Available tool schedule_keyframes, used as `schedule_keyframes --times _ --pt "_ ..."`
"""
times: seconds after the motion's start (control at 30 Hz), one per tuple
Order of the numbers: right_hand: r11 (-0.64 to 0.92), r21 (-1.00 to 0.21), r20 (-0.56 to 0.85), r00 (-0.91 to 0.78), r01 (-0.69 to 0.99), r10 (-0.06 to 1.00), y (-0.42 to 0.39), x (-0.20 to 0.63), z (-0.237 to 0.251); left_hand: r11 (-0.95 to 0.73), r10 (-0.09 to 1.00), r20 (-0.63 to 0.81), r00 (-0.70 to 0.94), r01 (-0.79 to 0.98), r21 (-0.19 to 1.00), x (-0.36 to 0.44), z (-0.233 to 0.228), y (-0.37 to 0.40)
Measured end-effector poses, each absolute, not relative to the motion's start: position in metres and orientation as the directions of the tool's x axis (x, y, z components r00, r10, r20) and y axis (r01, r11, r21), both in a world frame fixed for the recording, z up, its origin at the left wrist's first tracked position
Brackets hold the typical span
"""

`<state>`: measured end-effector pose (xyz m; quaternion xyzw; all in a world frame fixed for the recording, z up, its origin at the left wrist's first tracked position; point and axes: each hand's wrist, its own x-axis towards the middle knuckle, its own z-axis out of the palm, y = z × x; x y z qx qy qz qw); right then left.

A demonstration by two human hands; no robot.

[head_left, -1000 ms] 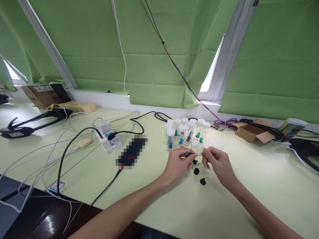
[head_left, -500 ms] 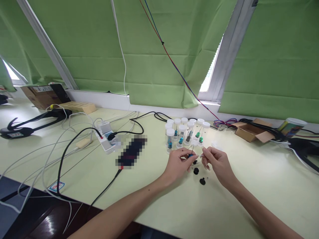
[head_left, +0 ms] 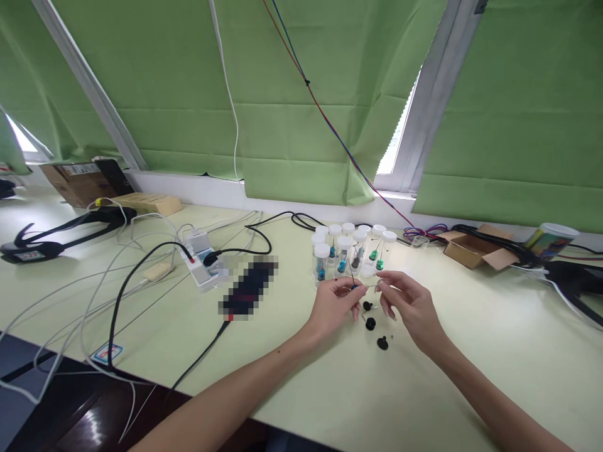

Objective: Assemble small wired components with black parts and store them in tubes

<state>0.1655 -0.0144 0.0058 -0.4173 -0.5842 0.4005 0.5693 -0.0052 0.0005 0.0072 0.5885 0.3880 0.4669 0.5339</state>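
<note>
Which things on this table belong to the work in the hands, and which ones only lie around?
In use:
- left hand and right hand, pinching a thin wire part between them
- small black parts on the table under the hands
- clear vials with white caps just behind

Lying about:
- power strip and cables
- open cardboard box
- can

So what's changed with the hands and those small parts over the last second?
Both hands rose slightly toward the vials. The left hand keeps pinching the small blue part, which now sits a little higher and closer to the vials. The right hand stays pinched on the thin wire leading from it. Nothing was let go. The three black pieces on the table, the vials and the cables stayed put.
</note>
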Motion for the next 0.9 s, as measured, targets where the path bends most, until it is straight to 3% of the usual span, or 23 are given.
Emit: schedule_keyframes --times 0.43,0.9 --pt "0.291 -0.957 0.291 0.014 -0.007 0.957 -0.014 0.1657 0.0046 -0.099 0.949 0.117 0.292 -0.076 0.992 -0.0054 0.0069 0.001" --pt "0.287 -0.958 0.287 -0.003 -0.005 0.958 -0.0134 0.166 0.0035 -0.239 0.947 0.234 0.222 -0.004 0.971 -0.0042 0.0089 -0.0036"
